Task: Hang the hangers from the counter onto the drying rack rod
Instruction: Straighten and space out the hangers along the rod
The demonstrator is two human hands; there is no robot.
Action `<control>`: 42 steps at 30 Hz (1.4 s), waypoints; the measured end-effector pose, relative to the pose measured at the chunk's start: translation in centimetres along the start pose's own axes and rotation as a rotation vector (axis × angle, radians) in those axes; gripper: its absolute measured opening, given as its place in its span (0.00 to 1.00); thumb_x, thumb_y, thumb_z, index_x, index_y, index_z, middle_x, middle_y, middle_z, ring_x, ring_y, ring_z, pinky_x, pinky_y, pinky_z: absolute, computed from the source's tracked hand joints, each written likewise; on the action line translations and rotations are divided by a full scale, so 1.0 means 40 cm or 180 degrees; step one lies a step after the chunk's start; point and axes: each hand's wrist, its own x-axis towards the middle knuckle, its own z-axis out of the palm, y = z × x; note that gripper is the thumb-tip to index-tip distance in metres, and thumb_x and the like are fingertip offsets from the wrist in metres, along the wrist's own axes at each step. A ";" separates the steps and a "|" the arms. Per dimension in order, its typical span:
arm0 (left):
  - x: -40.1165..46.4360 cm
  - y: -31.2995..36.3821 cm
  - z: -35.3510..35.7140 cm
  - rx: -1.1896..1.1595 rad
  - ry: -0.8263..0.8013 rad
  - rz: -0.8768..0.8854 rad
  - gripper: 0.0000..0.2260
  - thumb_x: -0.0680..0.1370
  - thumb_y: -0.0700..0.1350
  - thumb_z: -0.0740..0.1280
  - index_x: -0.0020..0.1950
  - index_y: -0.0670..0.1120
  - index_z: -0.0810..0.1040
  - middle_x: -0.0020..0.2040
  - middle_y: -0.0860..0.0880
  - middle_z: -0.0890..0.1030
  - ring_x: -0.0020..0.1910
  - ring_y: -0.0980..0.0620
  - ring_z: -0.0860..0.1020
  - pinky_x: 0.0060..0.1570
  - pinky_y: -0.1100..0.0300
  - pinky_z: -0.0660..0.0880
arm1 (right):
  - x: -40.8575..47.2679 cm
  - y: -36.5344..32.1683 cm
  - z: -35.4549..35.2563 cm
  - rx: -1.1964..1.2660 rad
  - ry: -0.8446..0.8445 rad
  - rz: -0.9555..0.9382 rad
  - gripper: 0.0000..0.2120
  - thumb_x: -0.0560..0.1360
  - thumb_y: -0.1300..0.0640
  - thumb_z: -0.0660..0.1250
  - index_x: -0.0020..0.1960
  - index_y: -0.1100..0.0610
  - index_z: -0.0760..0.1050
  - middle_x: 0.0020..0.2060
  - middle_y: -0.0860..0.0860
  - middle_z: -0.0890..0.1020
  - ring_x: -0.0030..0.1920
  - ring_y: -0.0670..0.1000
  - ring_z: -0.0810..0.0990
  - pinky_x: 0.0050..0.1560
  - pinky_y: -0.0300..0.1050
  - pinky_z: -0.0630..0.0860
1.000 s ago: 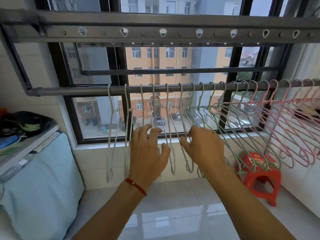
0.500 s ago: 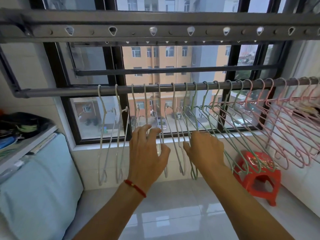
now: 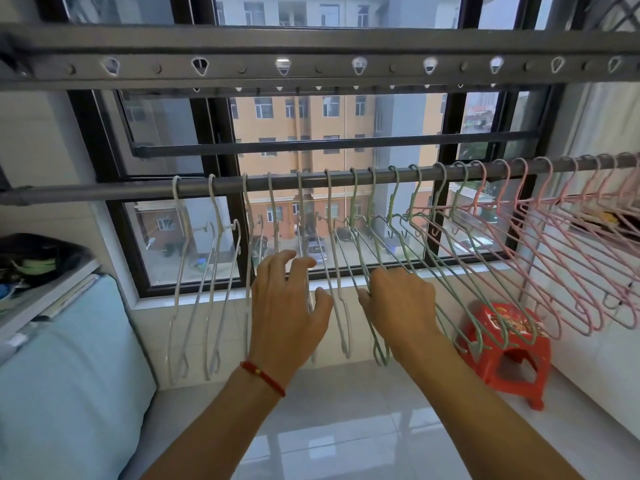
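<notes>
While both arms reached forward under the drying rack rod (image 3: 138, 189), the left hand (image 3: 287, 306) and the right hand (image 3: 401, 303) worked among the hangers already hooked over it. The left grip had its fingers spread and lightly bent across the lower wires of the white hangers (image 3: 213, 289) near the middle of the rod; whether the thumb actually pinched a wire could not be told, since the hand hid the contact. A red bracelet (image 3: 263, 377) circled that wrist. The right grip was curled, knuckles up, around the sloping wire of one of the green hangers (image 3: 412, 251), with the thumb closing from the left side.

The hangers ran in colour groups along the rod: white at the left, hanging nearly straight down; green in the middle, tilted to the right; pink hangers (image 3: 571, 258) at the right, bunched and swung outward. Every hook visible sat over the rod.

Behind the rod stood a dark-framed window (image 3: 221, 140). A red plastic stool (image 3: 509, 344) sat on the tiled floor at the right, below the green and pink hangers. A pale blue cushion (image 3: 62, 375) lay at the left.
</notes>
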 end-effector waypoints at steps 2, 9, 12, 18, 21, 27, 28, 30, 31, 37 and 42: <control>0.003 0.007 0.003 -0.0042 -0.0016 -0.0006 0.20 0.75 0.52 0.60 0.63 0.46 0.78 0.65 0.43 0.77 0.70 0.40 0.71 0.72 0.41 0.67 | 0.004 0.004 0.001 0.0027 0.0001 -0.0013 0.20 0.81 0.50 0.64 0.34 0.52 0.61 0.29 0.47 0.67 0.32 0.51 0.69 0.29 0.43 0.56; 0.010 0.012 0.003 -0.0127 -0.0027 -0.0023 0.20 0.75 0.52 0.61 0.64 0.46 0.79 0.66 0.43 0.76 0.71 0.39 0.70 0.69 0.38 0.69 | 0.001 0.025 0.009 0.0428 0.0534 0.0087 0.16 0.83 0.44 0.58 0.43 0.52 0.75 0.35 0.46 0.78 0.34 0.49 0.78 0.35 0.44 0.73; 0.010 0.010 0.006 -0.0110 -0.0019 -0.0035 0.20 0.75 0.52 0.62 0.63 0.46 0.78 0.66 0.43 0.76 0.71 0.40 0.70 0.70 0.38 0.68 | 0.006 0.050 0.004 0.0436 0.0516 0.0199 0.12 0.81 0.45 0.62 0.48 0.53 0.74 0.40 0.48 0.80 0.39 0.52 0.81 0.38 0.45 0.74; 0.006 0.014 0.019 -0.0142 -0.0073 -0.0045 0.19 0.75 0.51 0.63 0.64 0.47 0.78 0.67 0.44 0.76 0.71 0.40 0.70 0.71 0.39 0.68 | 0.009 0.069 0.025 0.0238 0.0143 0.0239 0.12 0.79 0.53 0.64 0.38 0.54 0.70 0.33 0.49 0.74 0.35 0.53 0.75 0.37 0.45 0.68; 0.007 0.020 0.024 -0.0142 -0.0106 -0.0047 0.19 0.74 0.50 0.64 0.64 0.47 0.77 0.67 0.43 0.75 0.71 0.40 0.69 0.71 0.39 0.68 | 0.010 0.075 0.025 0.0247 0.0172 0.0217 0.12 0.80 0.53 0.63 0.38 0.54 0.70 0.34 0.49 0.75 0.35 0.53 0.75 0.37 0.44 0.68; 0.007 0.033 0.026 -0.0050 -0.0071 0.0034 0.19 0.75 0.50 0.65 0.64 0.46 0.78 0.67 0.43 0.76 0.71 0.40 0.70 0.71 0.40 0.69 | 0.010 0.089 0.026 0.0284 0.0153 0.0191 0.11 0.80 0.51 0.65 0.41 0.54 0.73 0.35 0.50 0.79 0.37 0.53 0.80 0.37 0.44 0.71; 0.009 0.036 0.026 -0.0035 -0.0059 0.0052 0.19 0.75 0.50 0.65 0.64 0.46 0.78 0.67 0.43 0.76 0.71 0.40 0.70 0.71 0.41 0.68 | 0.010 0.091 0.024 0.0289 0.0126 0.0184 0.11 0.80 0.50 0.65 0.41 0.54 0.74 0.36 0.50 0.79 0.37 0.54 0.79 0.37 0.44 0.70; 0.012 0.043 0.027 -0.0032 -0.0041 0.0073 0.19 0.75 0.49 0.66 0.64 0.46 0.78 0.67 0.43 0.76 0.71 0.41 0.70 0.71 0.41 0.69 | 0.009 0.094 0.021 0.0287 0.0093 0.0177 0.11 0.79 0.50 0.65 0.42 0.54 0.75 0.36 0.50 0.79 0.37 0.54 0.78 0.36 0.44 0.68; 0.013 0.049 0.027 -0.0029 -0.0033 0.0083 0.18 0.75 0.49 0.67 0.64 0.47 0.78 0.67 0.43 0.76 0.70 0.41 0.70 0.71 0.41 0.69 | 0.008 0.095 0.020 0.0281 0.0090 0.0166 0.11 0.79 0.49 0.65 0.42 0.54 0.76 0.36 0.50 0.79 0.37 0.54 0.78 0.37 0.44 0.68; 0.005 0.099 0.042 0.0018 0.0039 0.0275 0.17 0.74 0.47 0.66 0.63 0.45 0.78 0.66 0.43 0.76 0.70 0.41 0.70 0.70 0.42 0.69 | -0.010 0.131 0.013 0.0535 0.0269 0.0148 0.15 0.80 0.41 0.60 0.48 0.52 0.79 0.39 0.48 0.81 0.40 0.52 0.81 0.39 0.45 0.75; -0.003 0.173 0.080 -0.0097 0.0109 0.0447 0.16 0.74 0.45 0.68 0.61 0.45 0.79 0.64 0.44 0.76 0.68 0.42 0.71 0.69 0.44 0.70 | -0.042 0.232 -0.008 0.0839 0.0504 0.0154 0.11 0.80 0.45 0.61 0.52 0.50 0.79 0.39 0.46 0.81 0.38 0.50 0.78 0.37 0.44 0.70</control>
